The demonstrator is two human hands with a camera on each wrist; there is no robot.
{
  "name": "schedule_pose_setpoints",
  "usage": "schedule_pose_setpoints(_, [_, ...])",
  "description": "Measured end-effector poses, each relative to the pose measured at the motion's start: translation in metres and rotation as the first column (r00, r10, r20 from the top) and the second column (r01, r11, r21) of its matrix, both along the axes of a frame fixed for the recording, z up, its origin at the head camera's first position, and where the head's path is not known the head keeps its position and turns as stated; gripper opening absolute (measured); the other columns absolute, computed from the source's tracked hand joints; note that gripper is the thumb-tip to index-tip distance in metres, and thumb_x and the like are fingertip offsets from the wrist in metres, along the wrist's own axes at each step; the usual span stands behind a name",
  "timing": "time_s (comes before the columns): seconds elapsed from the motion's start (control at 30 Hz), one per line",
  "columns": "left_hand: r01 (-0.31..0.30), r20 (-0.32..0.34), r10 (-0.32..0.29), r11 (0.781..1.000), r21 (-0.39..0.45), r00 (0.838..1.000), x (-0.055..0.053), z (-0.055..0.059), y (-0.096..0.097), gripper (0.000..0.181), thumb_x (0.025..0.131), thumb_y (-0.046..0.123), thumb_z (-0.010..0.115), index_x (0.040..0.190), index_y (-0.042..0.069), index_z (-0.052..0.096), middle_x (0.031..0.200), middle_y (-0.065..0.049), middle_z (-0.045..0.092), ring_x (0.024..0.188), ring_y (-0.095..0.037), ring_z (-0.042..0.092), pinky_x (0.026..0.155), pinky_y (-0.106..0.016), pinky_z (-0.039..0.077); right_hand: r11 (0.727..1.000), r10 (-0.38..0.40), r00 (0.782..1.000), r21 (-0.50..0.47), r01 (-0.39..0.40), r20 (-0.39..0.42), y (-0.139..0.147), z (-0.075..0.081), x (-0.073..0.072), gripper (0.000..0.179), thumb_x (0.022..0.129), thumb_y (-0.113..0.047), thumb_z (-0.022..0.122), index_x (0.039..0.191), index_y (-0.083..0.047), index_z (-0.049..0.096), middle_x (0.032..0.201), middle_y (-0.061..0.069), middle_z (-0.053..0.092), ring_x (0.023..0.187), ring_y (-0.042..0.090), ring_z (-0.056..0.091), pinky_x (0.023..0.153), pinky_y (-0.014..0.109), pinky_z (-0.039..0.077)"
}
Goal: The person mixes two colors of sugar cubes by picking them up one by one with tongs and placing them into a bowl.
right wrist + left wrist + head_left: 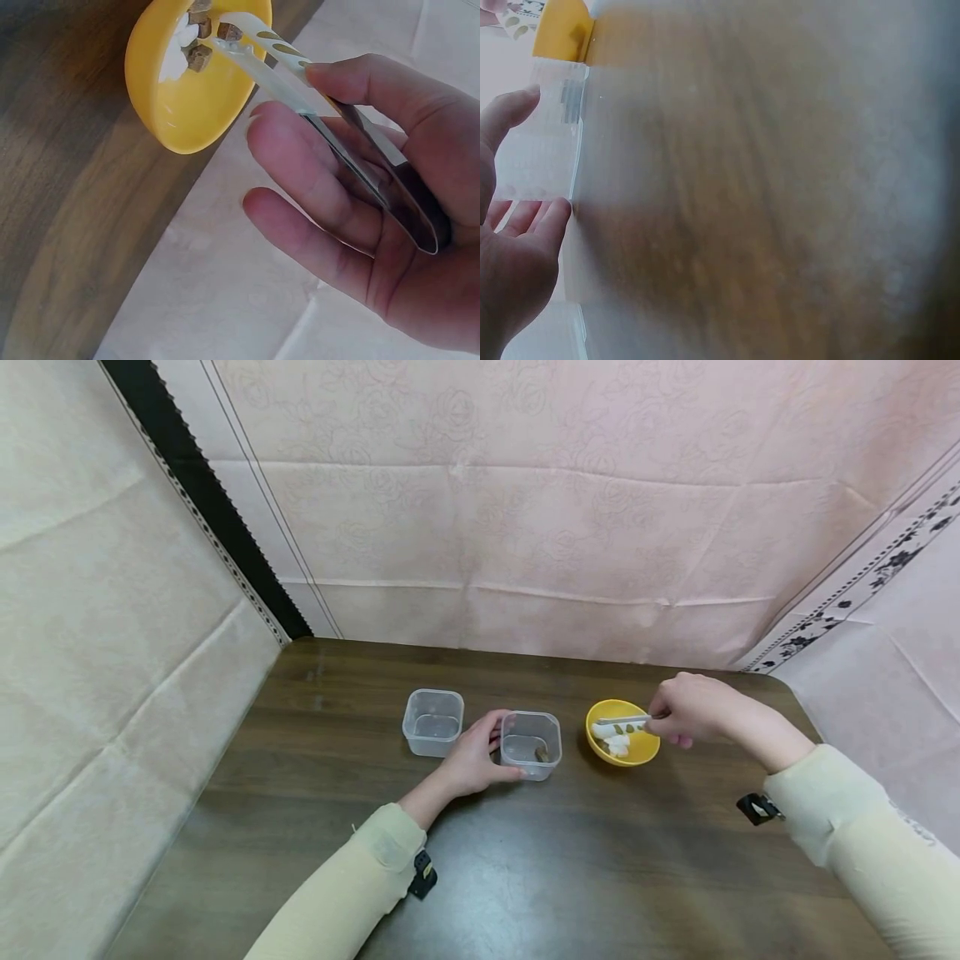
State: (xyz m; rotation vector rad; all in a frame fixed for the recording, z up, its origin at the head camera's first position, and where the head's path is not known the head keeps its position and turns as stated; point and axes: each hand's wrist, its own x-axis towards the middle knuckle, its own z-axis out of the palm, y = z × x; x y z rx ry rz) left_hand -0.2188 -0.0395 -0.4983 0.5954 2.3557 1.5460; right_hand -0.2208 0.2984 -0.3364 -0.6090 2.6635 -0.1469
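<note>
My left hand (pixel 472 760) holds a clear plastic container (pixel 531 727), thumb at its near side and fingers at its left. A small brown piece (pixel 542 753) lies inside it. To the right stands a yellow bowl (pixel 641 753) with white pieces (pixel 174 56) and brown cubes (pixel 199 58). Small tongs (pixel 277 88) with pale tips are gripped in my right hand (pixel 693 706), the tips reaching into the bowl. A brown cube (pixel 229 31) shows between those tips; whether they squeeze it I cannot tell.
A second clear container (pixel 433 747) stands left of my left hand. Everything rests on a dark brown wooden table (pixel 525 877). Pale patterned cloth (pixel 480 527) hangs behind and at both sides.
</note>
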Motion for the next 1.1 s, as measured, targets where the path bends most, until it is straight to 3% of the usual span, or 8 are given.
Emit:
schedule_pose_setpoints(0.27, [0.001,0.002,-0.001,1.0,0.003,1.0,0.0,0.0,0.0,0.089,0.082,0.014,0.095,0.156,0.009,0.045,0.156,-0.015,0.051,0.144,-0.029,0.054,0.119,-0.04,0.046,0.999,-0.031,0.999,0.031,0.031,-0.025,0.002,-0.003,-0.002,0.032,0.098,-0.026,0.068,0.067,-0.022,0.066,0.057,-0.01,0.063,0.055,0.009,0.063,0.056,0.031,0.047])
schedule_pose_setpoints(0.53, [0.009,-0.004,-0.009,1.0,0.006,1.0,0.0,0.001,0.0,0.089,0.083,0.014,0.095,0.156,0.008,0.045,0.156,-0.015,0.051,0.144,-0.029,0.054,0.119,-0.039,0.046,0.999,-0.052,0.994,-0.004,0.052,-0.092,0.009,0.012,0.002,0.034,0.097,-0.023,0.067,0.064,-0.019,0.061,0.057,-0.011,0.061,0.056,0.007,0.064,0.057,0.031,0.048])
schedule_pose_setpoints(0.73, [0.004,-0.006,-0.004,1.0,-0.008,1.0,0.0,0.001,-0.001,0.088,0.083,0.016,0.095,0.156,0.01,0.045,0.157,-0.014,0.051,0.145,-0.029,0.053,0.119,-0.04,0.046,0.999,-0.023,0.993,-0.028,0.02,-0.117,0.007,0.02,0.007,0.035,0.1,-0.024,0.067,0.066,-0.02,0.062,0.057,-0.011,0.059,0.054,0.006,0.064,0.061,0.033,0.051])
schedule_pose_setpoints(1.1, [0.001,-0.015,-0.001,1.0,-0.001,1.0,0.001,0.001,0.0,0.088,0.083,0.015,0.095,0.156,0.01,0.045,0.157,-0.014,0.051,0.145,-0.029,0.053,0.12,-0.04,0.046,0.995,0.071,0.985,-0.051,-0.08,-0.16,-0.019,0.039,0.015,0.039,0.1,-0.03,0.071,0.063,-0.024,0.058,0.05,-0.019,0.048,0.05,0.005,0.05,0.053,0.026,0.039])
